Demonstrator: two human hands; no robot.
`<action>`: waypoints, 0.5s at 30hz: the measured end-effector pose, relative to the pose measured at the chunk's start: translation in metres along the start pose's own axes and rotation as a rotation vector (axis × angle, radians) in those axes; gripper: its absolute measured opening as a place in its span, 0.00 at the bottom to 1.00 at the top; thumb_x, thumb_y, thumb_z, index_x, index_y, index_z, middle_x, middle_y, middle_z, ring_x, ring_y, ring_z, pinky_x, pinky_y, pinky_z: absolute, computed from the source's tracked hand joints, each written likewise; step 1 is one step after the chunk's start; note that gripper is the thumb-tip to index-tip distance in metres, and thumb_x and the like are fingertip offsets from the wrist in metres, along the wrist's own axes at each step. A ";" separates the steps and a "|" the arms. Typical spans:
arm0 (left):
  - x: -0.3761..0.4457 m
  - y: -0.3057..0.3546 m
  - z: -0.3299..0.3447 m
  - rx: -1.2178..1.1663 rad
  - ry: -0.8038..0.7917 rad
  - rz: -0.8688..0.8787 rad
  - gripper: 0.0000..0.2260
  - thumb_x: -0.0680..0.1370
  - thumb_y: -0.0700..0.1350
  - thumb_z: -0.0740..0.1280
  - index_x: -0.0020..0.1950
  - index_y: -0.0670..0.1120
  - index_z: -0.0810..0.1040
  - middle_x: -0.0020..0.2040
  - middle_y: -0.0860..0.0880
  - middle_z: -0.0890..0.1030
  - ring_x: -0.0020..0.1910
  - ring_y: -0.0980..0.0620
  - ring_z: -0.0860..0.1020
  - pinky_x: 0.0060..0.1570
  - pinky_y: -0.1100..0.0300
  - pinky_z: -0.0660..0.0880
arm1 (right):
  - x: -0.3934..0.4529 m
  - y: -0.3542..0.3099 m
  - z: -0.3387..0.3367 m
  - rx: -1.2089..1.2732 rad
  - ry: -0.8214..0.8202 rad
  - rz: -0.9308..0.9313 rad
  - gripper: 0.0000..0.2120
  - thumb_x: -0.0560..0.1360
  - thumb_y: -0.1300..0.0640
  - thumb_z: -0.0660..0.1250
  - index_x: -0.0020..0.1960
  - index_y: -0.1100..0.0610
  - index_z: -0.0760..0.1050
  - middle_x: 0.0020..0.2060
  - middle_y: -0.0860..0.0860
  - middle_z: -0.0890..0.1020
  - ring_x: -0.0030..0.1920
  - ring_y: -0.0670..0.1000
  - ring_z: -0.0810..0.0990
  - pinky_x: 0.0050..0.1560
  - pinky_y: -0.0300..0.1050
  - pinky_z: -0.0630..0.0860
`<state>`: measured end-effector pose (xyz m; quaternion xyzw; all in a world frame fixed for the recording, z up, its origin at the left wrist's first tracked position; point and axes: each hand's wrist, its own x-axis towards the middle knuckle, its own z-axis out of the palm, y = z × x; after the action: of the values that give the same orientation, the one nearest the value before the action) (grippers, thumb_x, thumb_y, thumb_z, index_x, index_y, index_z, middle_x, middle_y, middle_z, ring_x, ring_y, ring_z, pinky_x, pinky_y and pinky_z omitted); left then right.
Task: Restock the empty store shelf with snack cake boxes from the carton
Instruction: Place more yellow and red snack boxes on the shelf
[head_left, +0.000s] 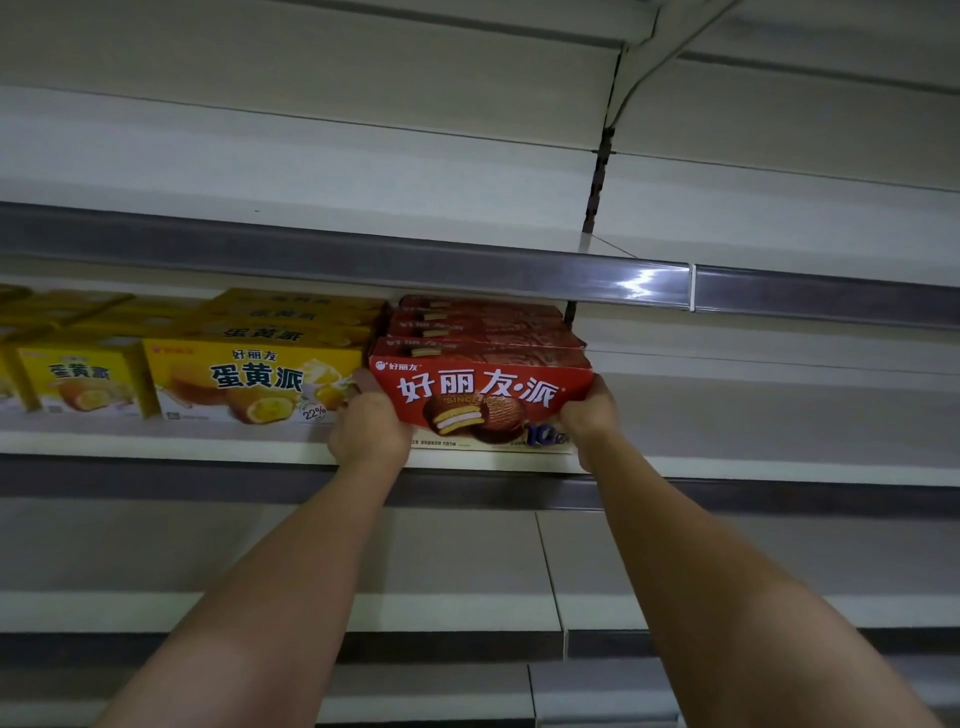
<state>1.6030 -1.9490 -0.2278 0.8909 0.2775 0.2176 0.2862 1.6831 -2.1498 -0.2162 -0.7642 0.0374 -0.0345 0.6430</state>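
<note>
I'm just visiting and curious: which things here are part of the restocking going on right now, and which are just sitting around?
Part of the job:
- front red box, held at its ends by the left hand and right hand
- red boxes behind it
- shelf being filled

Just there:
- yellow boxes to the left
- bare shelf above
- lower shelves

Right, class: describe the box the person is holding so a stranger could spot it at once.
Find the middle shelf, the only stocked one. Right of the yellow boxes runs a row of red boxes. The one meant is the front red box, held at its ends by the left hand and right hand.
</note>
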 end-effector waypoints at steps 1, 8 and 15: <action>0.000 0.000 0.001 -0.002 0.000 0.000 0.34 0.72 0.48 0.73 0.70 0.42 0.58 0.63 0.39 0.74 0.60 0.38 0.75 0.52 0.45 0.73 | 0.001 0.002 0.001 -0.003 0.019 -0.004 0.22 0.74 0.71 0.65 0.65 0.56 0.68 0.56 0.54 0.77 0.56 0.55 0.78 0.59 0.56 0.77; 0.002 -0.003 0.004 -0.126 -0.060 -0.062 0.32 0.73 0.47 0.73 0.70 0.43 0.60 0.61 0.40 0.76 0.59 0.37 0.76 0.52 0.45 0.73 | -0.004 0.009 0.006 0.002 -0.036 0.068 0.18 0.79 0.65 0.62 0.68 0.57 0.67 0.60 0.56 0.78 0.59 0.55 0.77 0.54 0.48 0.73; 0.005 0.002 -0.002 -0.496 -0.106 -0.178 0.26 0.73 0.41 0.73 0.68 0.44 0.67 0.61 0.42 0.78 0.61 0.39 0.75 0.61 0.44 0.72 | -0.010 -0.005 -0.008 0.017 -0.132 0.076 0.22 0.77 0.62 0.67 0.69 0.57 0.66 0.60 0.56 0.77 0.59 0.55 0.78 0.54 0.49 0.74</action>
<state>1.6063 -1.9469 -0.2237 0.7758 0.2776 0.2060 0.5279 1.6722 -2.1556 -0.2099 -0.7574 0.0237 0.0404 0.6512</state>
